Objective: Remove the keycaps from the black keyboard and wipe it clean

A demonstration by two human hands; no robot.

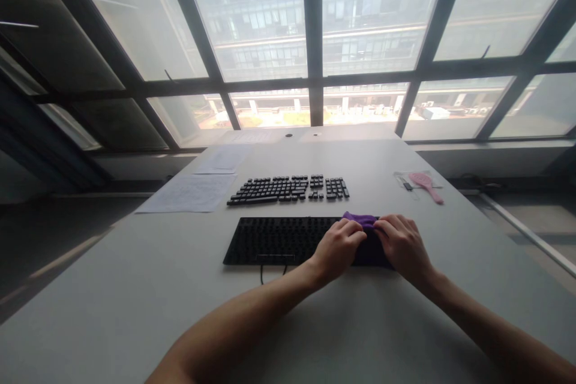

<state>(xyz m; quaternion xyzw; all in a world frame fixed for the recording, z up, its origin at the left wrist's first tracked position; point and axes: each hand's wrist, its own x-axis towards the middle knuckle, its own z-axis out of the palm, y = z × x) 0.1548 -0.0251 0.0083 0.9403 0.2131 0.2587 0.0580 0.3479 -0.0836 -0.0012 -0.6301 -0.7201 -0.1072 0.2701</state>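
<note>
White surface (pixel 135 288) under a big window wall, office block outside, daylight flat and hazy.

Status as I read it:
- Keyboard base (pixel 279 240) sits near the front middle of the surface, all keycaps off, bare black switch bed showing. Cable loops off its near edge.
- Keycaps (pixel 288 188) are laid out in full layout order just behind the base, apart from it. So stripping looks done.
- Purple cleaning gel (pixel 360 219) is on the right end of the base. Both hands are on it.
- Left hand (pixel 338 247) curled, fingers pressing down on the gel's left side.
- Right hand (pixel 402 244) curled, fingers closed over the gel's right side. Neither hand is spread wide; both are clamped on the gel, pushing it into the switch bed.
- Pink brush (pixel 425 184) lies well off to the right with a small clear bag (pixel 407 182) beside it, untouched.
- Paper sheets (pixel 189 193) far left, behind and clear of the work.

Judgement: caps off, cleaning underway at the right end of the base. Can't tell from this view whether the left and middle sections have been done; no visible difference in the bed. Left to do, likely: rest of the base, then putting every cap back. Roughly mid-job at best.
</note>
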